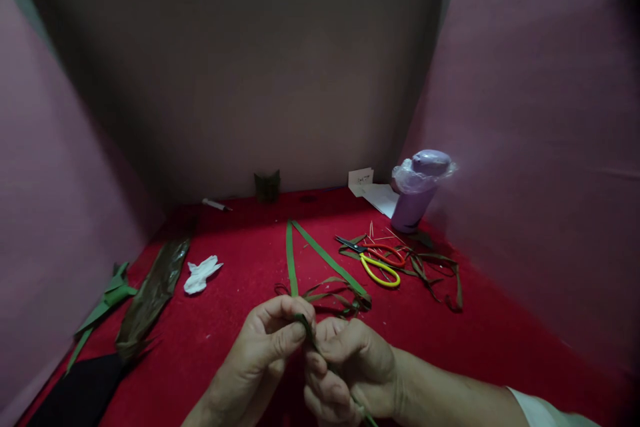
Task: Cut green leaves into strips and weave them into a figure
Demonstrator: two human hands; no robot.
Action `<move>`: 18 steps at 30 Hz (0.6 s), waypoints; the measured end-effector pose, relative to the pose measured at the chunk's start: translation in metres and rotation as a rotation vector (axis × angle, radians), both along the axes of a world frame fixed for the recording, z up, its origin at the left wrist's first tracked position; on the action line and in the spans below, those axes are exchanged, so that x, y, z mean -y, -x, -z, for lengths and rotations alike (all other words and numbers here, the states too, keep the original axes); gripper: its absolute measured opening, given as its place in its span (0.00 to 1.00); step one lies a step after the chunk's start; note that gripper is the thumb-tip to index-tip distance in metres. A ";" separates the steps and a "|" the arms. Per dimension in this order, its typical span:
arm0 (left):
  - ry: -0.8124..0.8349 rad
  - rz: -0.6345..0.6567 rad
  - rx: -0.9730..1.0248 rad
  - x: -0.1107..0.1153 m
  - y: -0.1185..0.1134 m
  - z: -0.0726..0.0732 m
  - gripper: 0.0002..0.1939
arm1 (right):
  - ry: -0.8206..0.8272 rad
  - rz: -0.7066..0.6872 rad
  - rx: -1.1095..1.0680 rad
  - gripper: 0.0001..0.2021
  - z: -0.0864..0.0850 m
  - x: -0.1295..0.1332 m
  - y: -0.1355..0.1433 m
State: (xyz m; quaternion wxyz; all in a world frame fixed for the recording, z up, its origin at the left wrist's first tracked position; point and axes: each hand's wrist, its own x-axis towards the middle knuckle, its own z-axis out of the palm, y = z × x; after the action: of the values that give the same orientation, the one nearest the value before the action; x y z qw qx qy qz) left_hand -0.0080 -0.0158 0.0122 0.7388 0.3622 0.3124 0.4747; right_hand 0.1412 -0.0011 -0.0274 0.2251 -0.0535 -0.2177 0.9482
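Note:
Low in the middle, my left hand (263,350) pinches a narrow green leaf strip (306,328) between thumb and forefinger. My right hand (357,367) is closed on the same strip right beside it, and a green end comes out below the palm. Fingers hide most of the held part. Just beyond the hands, a long green strip (327,257) lies folded in a sharp V on the red cloth. Thin brownish strips (330,287) curl in a loose heap near its right end.
Scissors (373,260) with red and yellow handles lie right, by toothpicks (371,237) and brown scraps (435,267). Behind stands a purple container (413,210). Left are a crumpled tissue (201,274), a brown wrapped bundle (155,287) and a folded green leaf piece (107,297). Walls enclose the red cloth.

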 end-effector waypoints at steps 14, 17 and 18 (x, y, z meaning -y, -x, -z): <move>-0.020 -0.248 -0.188 -0.005 0.001 -0.004 0.03 | -1.242 0.797 0.921 0.08 -0.030 0.003 -0.006; 0.006 -0.230 -0.171 -0.004 0.000 -0.002 0.04 | -1.236 0.821 0.899 0.10 -0.027 0.004 -0.005; 0.019 -0.231 -0.162 -0.004 0.000 -0.002 0.05 | -1.209 0.820 0.889 0.10 -0.027 0.004 -0.005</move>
State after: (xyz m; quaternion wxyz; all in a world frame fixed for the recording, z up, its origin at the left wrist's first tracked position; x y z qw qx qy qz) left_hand -0.0078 -0.0117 0.0142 0.6550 0.3541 0.4150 0.5229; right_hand 0.1462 -0.0056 -0.0009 0.4338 -0.3657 -0.7176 0.4038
